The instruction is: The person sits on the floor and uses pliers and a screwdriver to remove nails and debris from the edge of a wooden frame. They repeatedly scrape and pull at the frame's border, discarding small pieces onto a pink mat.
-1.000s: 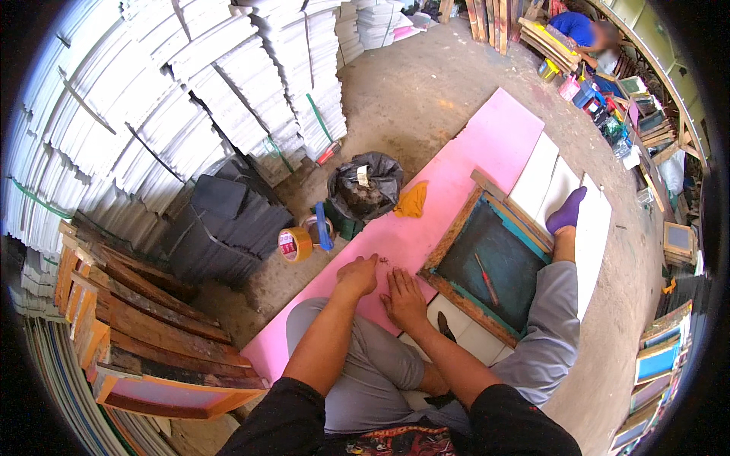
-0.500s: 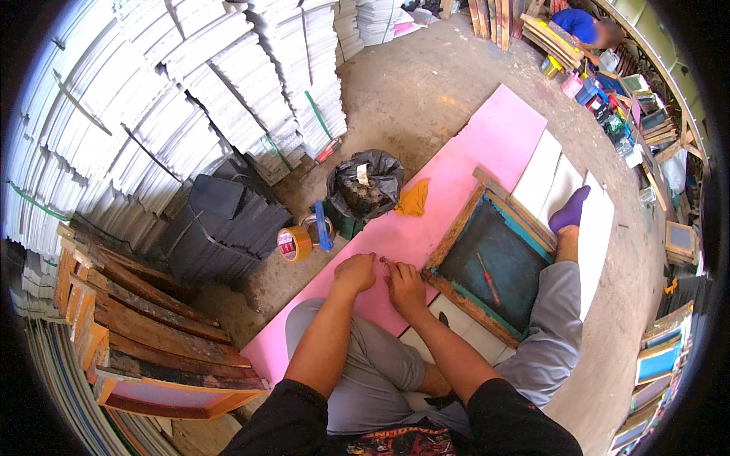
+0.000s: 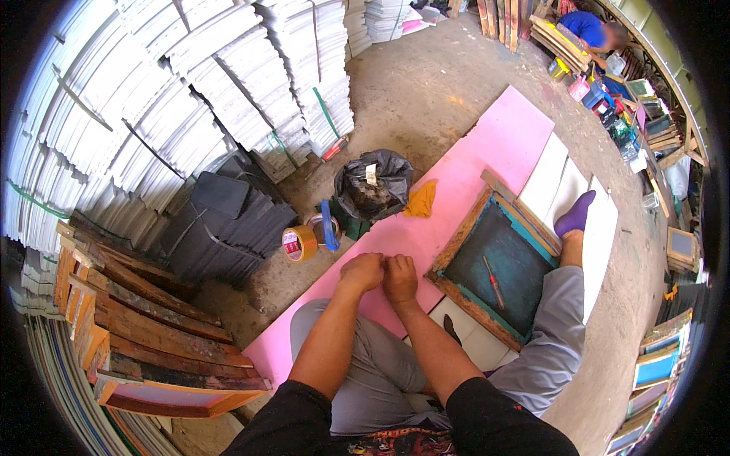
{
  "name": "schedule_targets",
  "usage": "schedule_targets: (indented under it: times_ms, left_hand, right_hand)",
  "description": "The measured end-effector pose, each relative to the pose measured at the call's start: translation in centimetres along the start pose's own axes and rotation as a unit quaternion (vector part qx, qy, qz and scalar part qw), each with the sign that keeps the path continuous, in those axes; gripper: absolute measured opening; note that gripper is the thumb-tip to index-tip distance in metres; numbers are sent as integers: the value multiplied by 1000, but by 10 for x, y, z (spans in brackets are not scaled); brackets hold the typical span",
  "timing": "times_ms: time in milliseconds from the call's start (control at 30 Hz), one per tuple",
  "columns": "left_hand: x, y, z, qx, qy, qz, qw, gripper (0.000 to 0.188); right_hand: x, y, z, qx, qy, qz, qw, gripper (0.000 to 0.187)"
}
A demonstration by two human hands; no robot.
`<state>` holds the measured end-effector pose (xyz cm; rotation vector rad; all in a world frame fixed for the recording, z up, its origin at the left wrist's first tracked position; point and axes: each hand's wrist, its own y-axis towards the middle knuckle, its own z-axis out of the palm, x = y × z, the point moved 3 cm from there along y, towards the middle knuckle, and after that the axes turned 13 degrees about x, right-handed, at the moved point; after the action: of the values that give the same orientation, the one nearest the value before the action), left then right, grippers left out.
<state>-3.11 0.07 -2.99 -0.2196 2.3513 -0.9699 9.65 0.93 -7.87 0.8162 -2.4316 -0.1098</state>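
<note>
Above a pink board [image 3: 511, 121], my left hand [image 3: 363, 270] and my right hand [image 3: 400, 278] meet in front of my lap, side by side. The fingers of both are curled closed, and what they pinch is hidden by the fingers. Just right of them lies a wooden screen-printing frame [image 3: 468, 228] with dark mesh and teal edging. On its mesh rests a slim red-handled screwdriver [image 3: 495, 286]. Beyond my hands, an orange cloth [image 3: 420, 199] lies crumpled at the board's edge.
A black plastic bag [image 3: 389, 169] lines an open container beyond the board. Tape rolls [image 3: 299, 243] stand left of it. Stacked white sheets [image 3: 251, 91], black sheets [image 3: 228, 235] and wooden frames [image 3: 167, 319] rise at left. A person [image 3: 585, 30] bends over at far right.
My hands have drawn together, the right one curling up against the left. A small dark object seen between the fingertips earlier is now out of sight. The view has shifted slightly.
</note>
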Motion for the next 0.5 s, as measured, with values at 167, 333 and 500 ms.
schedule_targets:
  times_ms: [167, 333, 500]
  left_hand:
    - [-2, -2, -1, -16, -2, -5, 1000, 35]
    - [8, 2, 3, -66, -37, 31, 997, 43]
    - [-2, -5, -11, -92, -157, 45, 982, 40]
  right_hand:
    - [-11, -1, 2, 23, -1, -13, 1000, 13]
    - [-10, 4, 1, 90, -92, -20, 991, 11]
    - [-11, 12, 0, 124, -100, -5, 987, 11]
